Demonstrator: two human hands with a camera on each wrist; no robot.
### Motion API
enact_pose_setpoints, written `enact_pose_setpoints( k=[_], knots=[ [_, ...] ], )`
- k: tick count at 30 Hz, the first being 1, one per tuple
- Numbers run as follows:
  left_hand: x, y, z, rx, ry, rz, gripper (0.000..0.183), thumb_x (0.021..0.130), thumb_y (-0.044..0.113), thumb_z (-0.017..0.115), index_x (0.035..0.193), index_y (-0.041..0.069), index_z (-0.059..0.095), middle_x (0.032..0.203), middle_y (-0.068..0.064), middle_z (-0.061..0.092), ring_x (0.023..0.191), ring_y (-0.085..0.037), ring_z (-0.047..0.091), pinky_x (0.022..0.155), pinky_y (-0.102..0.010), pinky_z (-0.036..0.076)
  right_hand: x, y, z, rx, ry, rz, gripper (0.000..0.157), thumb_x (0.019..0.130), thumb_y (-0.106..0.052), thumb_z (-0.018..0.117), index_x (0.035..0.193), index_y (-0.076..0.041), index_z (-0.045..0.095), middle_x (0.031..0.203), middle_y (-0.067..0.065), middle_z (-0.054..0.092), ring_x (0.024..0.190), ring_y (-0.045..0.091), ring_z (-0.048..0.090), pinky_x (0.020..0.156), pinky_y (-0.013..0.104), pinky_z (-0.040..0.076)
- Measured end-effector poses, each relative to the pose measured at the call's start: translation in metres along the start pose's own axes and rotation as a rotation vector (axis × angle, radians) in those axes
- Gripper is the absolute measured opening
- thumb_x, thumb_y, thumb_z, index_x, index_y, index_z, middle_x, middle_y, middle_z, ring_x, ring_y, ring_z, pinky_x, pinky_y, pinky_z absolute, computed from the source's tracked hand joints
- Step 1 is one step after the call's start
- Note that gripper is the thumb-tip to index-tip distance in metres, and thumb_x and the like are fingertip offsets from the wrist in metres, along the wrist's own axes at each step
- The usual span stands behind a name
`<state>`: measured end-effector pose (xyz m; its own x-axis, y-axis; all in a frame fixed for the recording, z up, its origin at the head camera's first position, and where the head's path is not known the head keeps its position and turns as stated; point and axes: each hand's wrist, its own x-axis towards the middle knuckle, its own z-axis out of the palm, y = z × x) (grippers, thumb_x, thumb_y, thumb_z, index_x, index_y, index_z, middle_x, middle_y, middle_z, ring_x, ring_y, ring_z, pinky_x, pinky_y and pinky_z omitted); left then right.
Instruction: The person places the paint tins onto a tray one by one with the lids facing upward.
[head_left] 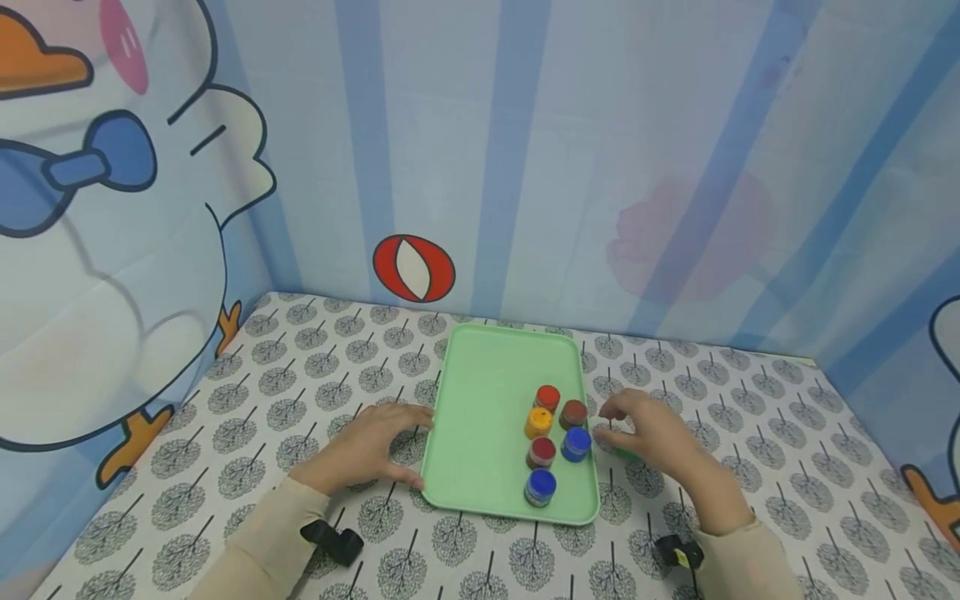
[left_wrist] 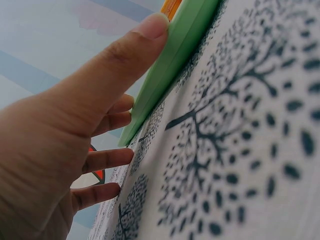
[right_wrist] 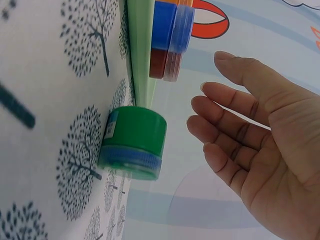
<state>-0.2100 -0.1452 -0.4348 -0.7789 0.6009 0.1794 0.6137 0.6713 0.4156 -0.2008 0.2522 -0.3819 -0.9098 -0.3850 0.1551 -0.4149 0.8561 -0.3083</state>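
A light green tray (head_left: pixel 480 400) lies on the table and carries several small paint jars on its right half. Among them are a red jar (head_left: pixel 547 398), an orange jar (head_left: pixel 538 422), a brown jar (head_left: pixel 573 413), a dark red jar (head_left: pixel 541 452) and two blue jars. Fingertips of my left hand (head_left: pixel 378 446) are right at the tray's left edge, thumb apart from the fingers. My right hand (head_left: pixel 654 429) hovers beside the right edge with loosely bent fingers. Outside the tray, a green jar (right_wrist: pixel 135 137) stands on the cloth near that hand, mostly hidden by it in the head view.
A white tablecloth (head_left: pixel 337 367) with dark tree prints covers the table. Behind it rises a blue-striped fabric backdrop (head_left: pixel 442 150), with a cartoon bird (head_left: pixel 97 275) on the left side. Dark wrist cameras (head_left: pixel 333 542) sit on both wrists.
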Motion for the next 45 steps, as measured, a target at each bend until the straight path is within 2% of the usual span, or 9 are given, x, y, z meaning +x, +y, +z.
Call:
enact_pose_setpoints(
  k=[21, 29, 45],
  knots=[
    [-0.001, -0.001, 0.001, -0.006, 0.006, -0.002, 0.081, 0.058, 0.062, 0.077, 0.125, 0.021, 0.059, 0.143, 0.0, 0.053, 0.131, -0.026, 0.05, 0.113, -0.052, 0.036, -0.015, 0.016, -0.007, -0.015, -0.018, 0.051, 0.026, 0.081, -0.02, 0.075, 0.1, -0.004, 0.069, 0.096, 0.008, 0.066, 0.091, 0.026, 0.063, 0.084, 0.047, 0.055],
    [0.0, -0.002, 0.001, -0.013, 0.003, -0.003, 0.08, 0.058, 0.062, 0.078, 0.125, 0.021, 0.06, 0.143, 0.0, 0.052, 0.131, -0.026, 0.049, 0.113, -0.053, 0.036, -0.019, 0.028, -0.01, -0.007, -0.061, 0.11, 0.029, 0.08, -0.021, 0.075, 0.103, -0.004, 0.068, 0.1, 0.009, 0.066, 0.095, 0.029, 0.064, 0.086, 0.05, 0.055],
    [0.0, -0.001, 0.001, -0.008, 0.009, 0.005, 0.081, 0.058, 0.062, 0.078, 0.125, 0.021, 0.06, 0.142, 0.0, 0.053, 0.131, -0.026, 0.05, 0.113, -0.053, 0.036, -0.023, 0.038, -0.009, 0.023, -0.126, 0.116, 0.025, 0.077, -0.02, 0.077, 0.098, -0.009, 0.069, 0.096, 0.005, 0.067, 0.093, 0.026, 0.062, 0.082, 0.048, 0.055]
  ],
)
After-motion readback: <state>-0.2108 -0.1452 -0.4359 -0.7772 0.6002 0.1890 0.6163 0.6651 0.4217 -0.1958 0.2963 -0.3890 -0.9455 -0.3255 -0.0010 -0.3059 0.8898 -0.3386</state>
